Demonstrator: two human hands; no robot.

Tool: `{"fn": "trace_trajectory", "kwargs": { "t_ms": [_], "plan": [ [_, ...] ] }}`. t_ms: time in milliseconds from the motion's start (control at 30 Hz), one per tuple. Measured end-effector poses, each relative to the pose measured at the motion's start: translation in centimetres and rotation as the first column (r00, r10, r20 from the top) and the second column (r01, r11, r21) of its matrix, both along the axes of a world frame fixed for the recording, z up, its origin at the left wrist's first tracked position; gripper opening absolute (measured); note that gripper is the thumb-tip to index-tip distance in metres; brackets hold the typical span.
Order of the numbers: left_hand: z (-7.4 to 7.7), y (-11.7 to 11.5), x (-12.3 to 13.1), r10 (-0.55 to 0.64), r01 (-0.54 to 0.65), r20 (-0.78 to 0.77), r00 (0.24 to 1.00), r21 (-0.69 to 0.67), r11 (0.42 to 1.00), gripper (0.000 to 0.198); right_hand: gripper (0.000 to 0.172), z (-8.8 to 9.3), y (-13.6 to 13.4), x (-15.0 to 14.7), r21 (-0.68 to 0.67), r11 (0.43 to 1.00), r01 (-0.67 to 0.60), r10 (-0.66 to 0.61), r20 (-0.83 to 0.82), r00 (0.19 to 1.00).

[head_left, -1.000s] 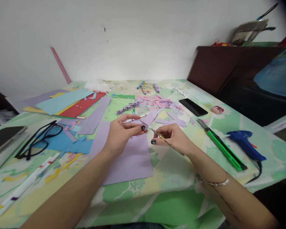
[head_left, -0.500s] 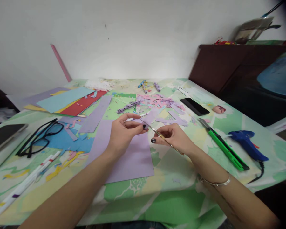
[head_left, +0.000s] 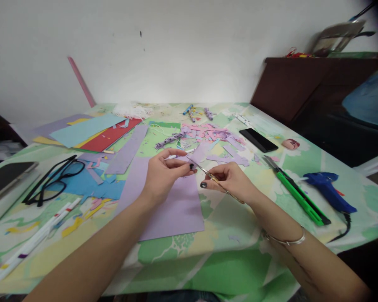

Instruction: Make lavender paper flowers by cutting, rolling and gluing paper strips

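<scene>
My left hand (head_left: 159,174) is closed in a pinch above the table, thumb against fingers. A small piece of light purple paper appears between its fingertips, mostly hidden. My right hand (head_left: 234,180) grips gold-handled scissors (head_left: 219,182), seen nearly edge-on. Their thin blades point up and left, reaching the left fingertips; whether they touch the paper is unclear. Beneath my left hand lies a large light purple sheet (head_left: 173,218). Past the fingers are a purple strip (head_left: 203,151) and a white stick (head_left: 190,151), partly hidden behind the left hand.
Pink and purple scraps (head_left: 208,133) litter the table's middle. To the right are a black phone (head_left: 258,140), a green utility knife (head_left: 297,195) and a blue glue gun (head_left: 329,191). Glasses (head_left: 55,182), white markers (head_left: 34,243) and coloured sheets (head_left: 85,130) lie left.
Both hands keep almost the same pose, with the scissors still at the left fingertips. The whole view has shifted very slightly.
</scene>
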State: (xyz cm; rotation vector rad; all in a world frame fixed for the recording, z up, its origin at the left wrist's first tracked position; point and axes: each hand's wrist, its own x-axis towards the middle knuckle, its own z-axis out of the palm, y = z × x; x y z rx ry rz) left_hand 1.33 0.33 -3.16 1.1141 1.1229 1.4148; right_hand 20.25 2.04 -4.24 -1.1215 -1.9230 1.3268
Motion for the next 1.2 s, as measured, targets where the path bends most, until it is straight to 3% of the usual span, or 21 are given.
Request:
{"fn": "trace_trajectory", "kwargs": {
  "t_ms": [967, 1200],
  "plan": [
    [-0.17, -0.02, -0.22, -0.004, 0.004, 0.0, 1.0, -0.022, 1.0, 0.036, 0.039, -0.26, 0.36, 0.2, 0.083, 0.996, 0.008, -0.015, 0.089, 0.996],
    [-0.22, 0.12, -0.27, -0.012, 0.012, 0.009, 1.0, -0.027, 1.0, 0.038, 0.043, -0.28, 0.47, 0.14, 0.136, 0.989, 0.052, -0.067, 0.103, 0.992]
  ]
}}
